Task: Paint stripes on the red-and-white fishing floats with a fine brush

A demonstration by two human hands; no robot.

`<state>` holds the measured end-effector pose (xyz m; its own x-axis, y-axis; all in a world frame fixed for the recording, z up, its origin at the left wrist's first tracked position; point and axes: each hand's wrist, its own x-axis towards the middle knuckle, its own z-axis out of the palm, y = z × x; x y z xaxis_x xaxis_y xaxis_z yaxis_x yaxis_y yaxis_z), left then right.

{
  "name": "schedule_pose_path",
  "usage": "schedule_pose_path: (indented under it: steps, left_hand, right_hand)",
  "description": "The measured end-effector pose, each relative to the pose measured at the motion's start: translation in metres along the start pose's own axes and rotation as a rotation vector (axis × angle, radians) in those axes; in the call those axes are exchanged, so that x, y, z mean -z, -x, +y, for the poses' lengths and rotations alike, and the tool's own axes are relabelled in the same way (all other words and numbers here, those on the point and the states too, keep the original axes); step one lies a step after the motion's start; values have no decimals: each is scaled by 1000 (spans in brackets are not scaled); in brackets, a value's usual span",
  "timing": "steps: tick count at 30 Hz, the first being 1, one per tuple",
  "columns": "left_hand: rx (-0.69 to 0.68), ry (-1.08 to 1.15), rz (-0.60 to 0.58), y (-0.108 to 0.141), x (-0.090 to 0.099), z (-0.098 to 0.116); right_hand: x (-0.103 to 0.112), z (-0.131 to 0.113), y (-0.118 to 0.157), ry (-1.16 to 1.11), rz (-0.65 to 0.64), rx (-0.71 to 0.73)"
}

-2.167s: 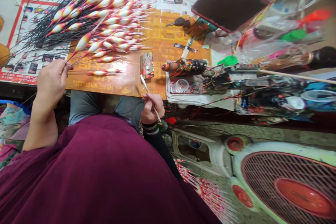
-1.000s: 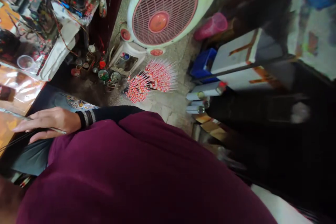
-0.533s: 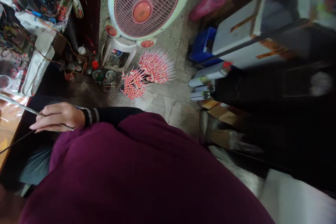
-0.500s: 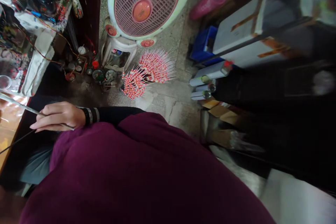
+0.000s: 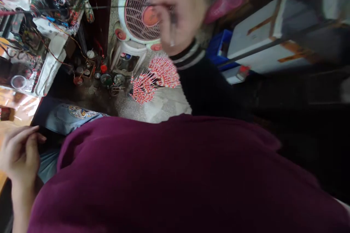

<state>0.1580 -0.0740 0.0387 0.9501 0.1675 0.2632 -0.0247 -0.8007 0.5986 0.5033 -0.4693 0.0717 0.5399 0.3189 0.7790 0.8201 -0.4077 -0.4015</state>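
My right hand [image 5: 182, 16], with bands at the wrist and a black sleeve, is raised in front of the fan and smeared by motion. Its fingers are closed on a thin dark stick [image 5: 117, 6] that runs far to the left and has a reddish stretch near the left edge. By the table edge at the lower left is my left hand [image 5: 22, 149]. Its fingers are loosely bent and the thumb lies near them, with nothing visible in the grasp. Bundles of sticks with red-and-white beads or tips [image 5: 164, 71] stand on the floor below my right hand.
A floor fan [image 5: 150, 16] stands beside a small white stool [image 5: 129, 47]. Small paint pots [image 5: 106, 79] sit on the floor. The cluttered worktable [image 5: 51, 49] is at left. A pink basket [image 5: 226, 2], blue bin [image 5: 217, 47] and white boxes [image 5: 254, 25] line the right.
My right hand has swung up and to the right from the table edge, carrying a stick. My left hand has come into view at the lower left. The camera view has shifted slightly.
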Motion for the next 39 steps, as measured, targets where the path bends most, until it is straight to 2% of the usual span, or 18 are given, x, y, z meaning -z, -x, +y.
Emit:
schedule_pose_path:
  steps: [2, 3, 4, 6, 9, 11, 14, 16, 19, 23, 27, 29, 32, 39]
  left_hand:
    - [6, 8, 109, -1, -13, -15]
    - [-16, 10, 100, -1, -19, -22]
    - [-53, 3, 45, -2, -25, -29]
    - [-118, -32, -64, -2, -35, -44]
    - [-154, -29, -205, -1, -53, -68]
    - [-116, 15, -292, 1, -70, -84]
    - [-25, 52, -405, 4, -105, -105]
    - [33, 39, -413, 7, -127, -114]
    - [130, 17, -328, 12, -149, -119]
    - [230, 87, -279, 17, -150, -120]
    - [283, 111, -281, 21, -145, -120]
    - [297, 109, -283, 22, -146, -120]
    - [316, 103, -297, 22, -148, -121]
    - [343, 114, -313, 20, -151, -121]
  right_hand:
    - [55, 18, 17, 159, 35, -47]
    - [78, 27, 32, 270, 45, -65]
    - [99, 36, 49, 387, 45, -90]
    - [134, 58, 88, 625, -42, -141]
    - [166, 90, 145, 958, -267, -235]
    - [171, 106, 173, 1036, -431, -226]
    - [146, 116, 197, 974, -617, -181]
    - [112, 119, 202, 882, -745, -149]
    - [47, 127, 199, 756, -928, -121]
    - [-34, 145, 192, 631, -1086, -104]
    - [-93, 162, 186, 569, -1189, -60]
    - [-113, 170, 183, 553, -1220, -39]
    - [-131, 182, 182, 538, -1249, -24]
    - [-146, 202, 194, 576, -1315, -34]
